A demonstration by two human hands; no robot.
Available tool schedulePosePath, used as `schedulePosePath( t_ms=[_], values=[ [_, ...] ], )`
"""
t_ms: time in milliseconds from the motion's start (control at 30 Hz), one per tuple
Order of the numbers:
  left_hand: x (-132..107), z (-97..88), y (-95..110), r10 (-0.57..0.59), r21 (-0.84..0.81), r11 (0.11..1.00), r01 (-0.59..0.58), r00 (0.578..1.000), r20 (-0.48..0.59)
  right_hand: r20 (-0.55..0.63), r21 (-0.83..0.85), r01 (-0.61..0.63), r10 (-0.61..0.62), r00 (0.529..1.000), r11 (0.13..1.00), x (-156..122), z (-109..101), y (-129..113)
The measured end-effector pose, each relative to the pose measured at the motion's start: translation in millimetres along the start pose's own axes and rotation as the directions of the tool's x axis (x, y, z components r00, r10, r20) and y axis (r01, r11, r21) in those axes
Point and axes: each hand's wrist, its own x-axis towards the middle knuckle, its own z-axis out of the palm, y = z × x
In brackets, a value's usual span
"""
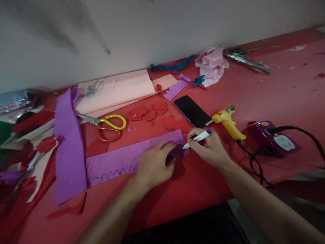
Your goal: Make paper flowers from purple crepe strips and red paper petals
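A long purple paper strip (122, 159) lies across the red table (266, 91), with a row of pen-drawn scallops along its lower left edge. My left hand (154, 164) presses on the strip near its right end, fingers curled onto a small dark purple piece. My right hand (210, 147) is closed around a white marker with a blue band (199, 137), tip pointing down-left at the strip's right end. Several red cut paper shapes (152, 113) lie just behind the strip.
Yellow-handled scissors (106, 123) lie left of centre. A black phone (192, 110), a yellow glue gun (228, 122) and a purple power socket with black cable (275, 140) sit to the right. Pink paper sheets (116, 91), a wide purple sheet (67, 145) and crumpled pink paper (212, 64) lie behind.
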Motion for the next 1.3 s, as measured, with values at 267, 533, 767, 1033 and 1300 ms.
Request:
schedulePosePath(
  t_ms=[267, 533, 767, 1033, 1300],
  values=[
    [0.6, 0.3, -0.2, -0.001, 0.009, 1.000, 0.001, 1.000, 0.002, -0.062, -0.042, -0.035, 0.032, 0.998, 0.999, 1.0, -2.2, 2.5],
    [0.8, 0.0, 0.6, -0.015, 0.018, 1.000, 0.015, 1.000, 0.009, 0.006, 0.014, 0.002, -0.002, 1.000, 1.000, 1.0, 0.3, -0.5],
    [0.5, -0.2, 0.1, -0.005, 0.021, 1.000, 0.005, 1.000, 0.006, -0.046, -0.043, -0.043, 0.041, 0.998, 0.998, 0.3, 0.0, 1.1],
    [1.1, -1.2, 0.7, 0.002, 0.022, 1.000, -0.002, 1.000, 0.007, -0.057, -0.058, -0.026, 0.022, 0.998, 0.998, 0.0, 0.5, 0.4],
    [0.7, -0.2, -0.1, -0.009, 0.018, 1.000, 0.009, 1.000, 0.000, -0.028, -0.029, 0.000, -0.001, 1.000, 1.000, 0.2, 3.1, -1.3]
  ],
)
